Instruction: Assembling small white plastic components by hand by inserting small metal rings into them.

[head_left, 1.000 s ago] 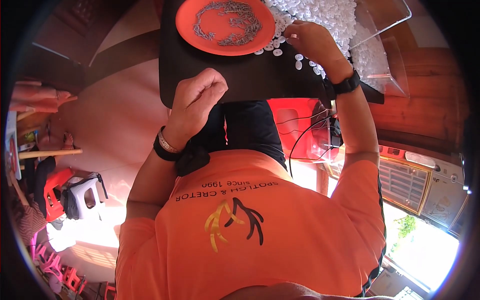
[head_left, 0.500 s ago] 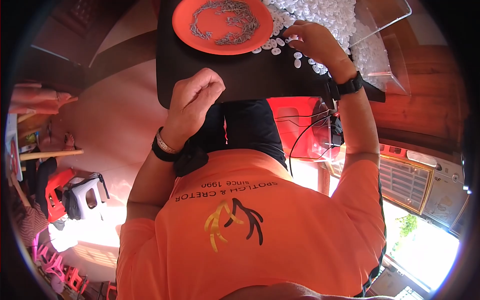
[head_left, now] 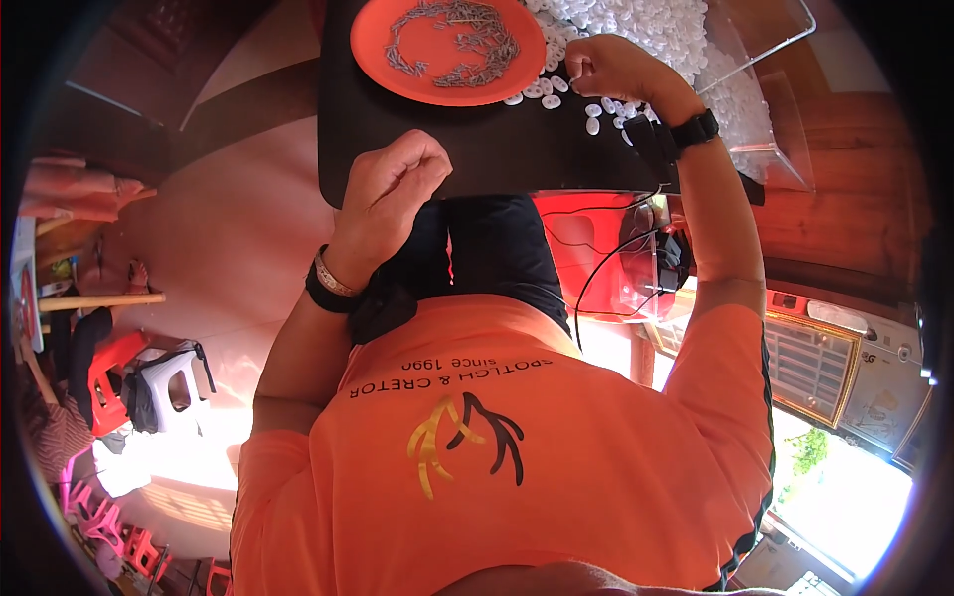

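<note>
My left hand (head_left: 393,194) is closed over the front edge of a black table, its fingers curled together. Whatever they may hold is hidden. My right hand (head_left: 626,74) is at the edge of a heap of small white oval plastic pieces (head_left: 661,35), with its fingers bent in and thumb and fingertips together. I cannot make out what is between them. Several loose oval pieces (head_left: 593,126) lie on the tabletop just below that hand. To its left is a round orange-red plate (head_left: 437,96) bearing many small grey screw-like pieces (head_left: 502,48), spread in a ring.
A clear plastic container (head_left: 785,129) stands at the table's right side, more white pieces in and around it. Dark cables (head_left: 586,288) hang below the table's front edge by a red stool (head_left: 576,223). A white stool (head_left: 177,387) stands far left.
My right hand has drawn its fingers in from a looser reach among the white pieces. The left hand stays closed in nearly the same place.
</note>
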`<state>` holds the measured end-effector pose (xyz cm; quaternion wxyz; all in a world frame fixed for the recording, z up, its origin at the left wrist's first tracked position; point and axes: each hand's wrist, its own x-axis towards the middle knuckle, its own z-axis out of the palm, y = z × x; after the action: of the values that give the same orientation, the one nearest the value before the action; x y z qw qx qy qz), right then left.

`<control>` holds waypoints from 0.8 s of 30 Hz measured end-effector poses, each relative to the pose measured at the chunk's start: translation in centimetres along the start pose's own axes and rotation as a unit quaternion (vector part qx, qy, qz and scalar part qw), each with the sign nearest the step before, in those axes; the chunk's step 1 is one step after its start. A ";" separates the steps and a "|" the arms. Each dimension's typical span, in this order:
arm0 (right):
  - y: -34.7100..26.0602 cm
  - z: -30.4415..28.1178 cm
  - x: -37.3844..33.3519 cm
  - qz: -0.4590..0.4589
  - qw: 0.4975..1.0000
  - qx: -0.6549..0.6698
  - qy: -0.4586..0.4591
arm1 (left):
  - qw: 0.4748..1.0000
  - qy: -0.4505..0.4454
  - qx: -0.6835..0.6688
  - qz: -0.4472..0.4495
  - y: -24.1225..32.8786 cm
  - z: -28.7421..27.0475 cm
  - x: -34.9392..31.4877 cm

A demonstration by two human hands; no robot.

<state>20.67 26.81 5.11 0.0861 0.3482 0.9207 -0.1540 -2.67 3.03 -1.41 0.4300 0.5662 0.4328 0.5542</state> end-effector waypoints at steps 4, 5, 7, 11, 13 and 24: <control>0.1 0.2 -0.4 -0.050 0.997 -0.030 0.046 | 1.000 -0.010 -0.006 -0.001 0.0 -0.1 0.0; 0.0 0.2 -0.6 -0.074 0.995 -0.019 0.062 | 1.000 -0.010 -0.006 -0.001 0.0 -0.1 -0.1; 0.0 0.2 -0.9 -0.060 0.996 0.007 0.070 | 1.000 -0.006 0.002 0.002 0.1 0.0 0.0; -0.2 0.0 -1.7 0.006 0.985 0.100 0.142 | 1.000 -0.003 0.004 0.000 0.3 0.0 0.0; 0.6 0.4 -2.2 -0.011 0.972 0.162 0.167 | 1.000 0.003 -0.009 -0.005 0.4 0.1 0.0; 1.2 2.4 -1.2 -0.014 0.960 0.054 0.276 | 0.999 0.014 0.019 -0.034 1.2 0.6 0.1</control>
<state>22.47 26.16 2.93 -0.1924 0.3686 0.9037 -0.1023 -2.09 2.78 -0.29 0.4320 0.5510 0.4684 0.5388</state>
